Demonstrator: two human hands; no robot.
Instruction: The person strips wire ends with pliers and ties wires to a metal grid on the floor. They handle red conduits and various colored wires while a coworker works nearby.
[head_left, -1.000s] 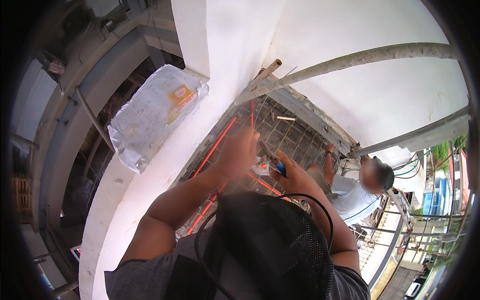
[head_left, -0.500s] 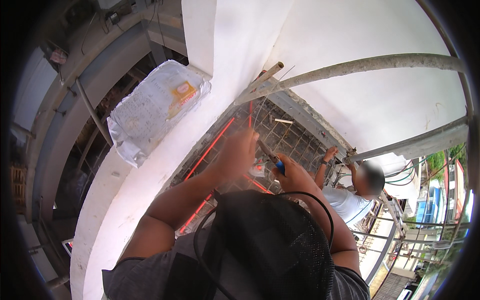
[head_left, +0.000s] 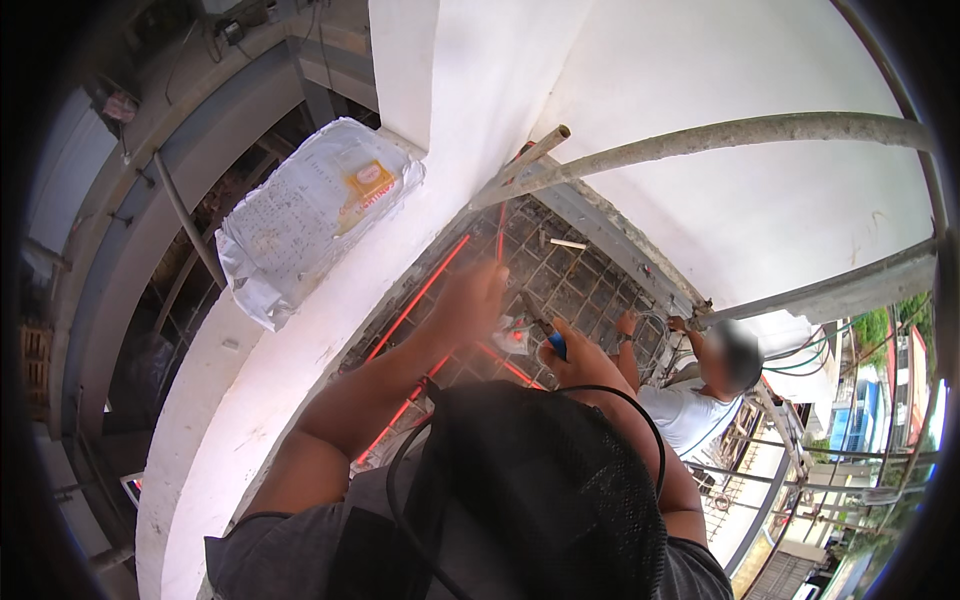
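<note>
The blue-handled tool (head_left: 557,344) sits in the right hand (head_left: 588,366), that grip wrapped around it — its long axis slants up and leftward, toward the nearby left hand (head_left: 467,308), whose blurred grip I cannot tell.

The blue-handled tool (head_left: 546,326) — dark-tipped — slants forward-left.

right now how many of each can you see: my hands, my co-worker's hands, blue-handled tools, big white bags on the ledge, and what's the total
Your hands: 2 (left hand, right hand)
Co-worker's hands: 2
Blue-handled tool: 1
Big white bag: 1
Total: 6
</note>
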